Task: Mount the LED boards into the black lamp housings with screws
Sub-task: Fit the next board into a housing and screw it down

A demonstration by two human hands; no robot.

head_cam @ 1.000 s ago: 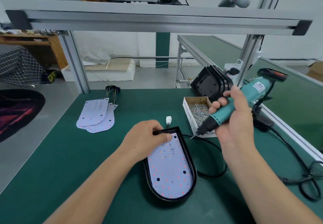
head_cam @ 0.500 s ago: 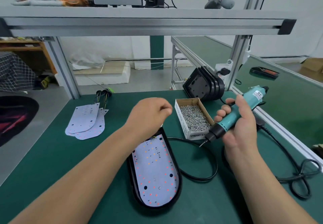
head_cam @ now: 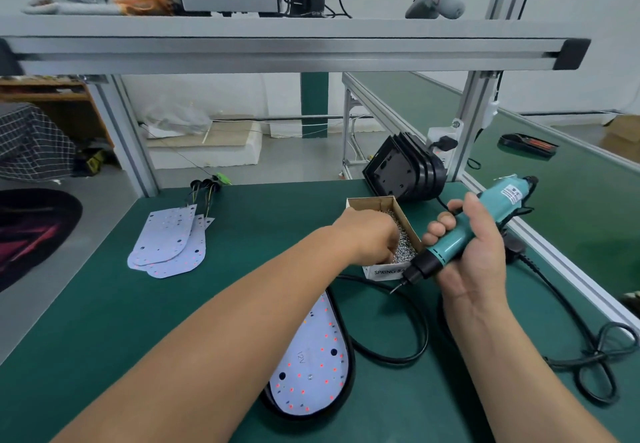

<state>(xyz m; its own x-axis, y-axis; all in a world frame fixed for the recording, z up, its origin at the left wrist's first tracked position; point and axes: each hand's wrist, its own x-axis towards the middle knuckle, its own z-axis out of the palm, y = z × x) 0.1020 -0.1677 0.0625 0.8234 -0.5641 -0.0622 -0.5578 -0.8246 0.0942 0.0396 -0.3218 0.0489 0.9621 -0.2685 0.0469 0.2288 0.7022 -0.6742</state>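
Note:
A white LED board (head_cam: 311, 370) with red dots lies inside a black oval lamp housing (head_cam: 350, 366) near the table's front; my left forearm covers its upper left part. My left hand (head_cam: 372, 238) reaches into a cardboard box (head_cam: 377, 202) of small silver screws (head_cam: 405, 252), with the fingertips buried among them. To its right, my right hand (head_cam: 478, 262) grips a teal electric screwdriver (head_cam: 507, 197), bit pointing down and left just past the box's front corner, above the table.
Several loose LED boards (head_cam: 169, 242) lie at the left of the green table (head_cam: 104, 321). A stack of black housings (head_cam: 403, 172) leans behind the box. The screwdriver's black cable (head_cam: 415, 332) loops beside the housing and at the right. An aluminium shelf beam (head_cam: 277, 51) crosses overhead.
My left hand left the housing's top edge and moved right and away into the screw box. The right hand keeps the screwdriver, shifted slightly. The view has tilted.

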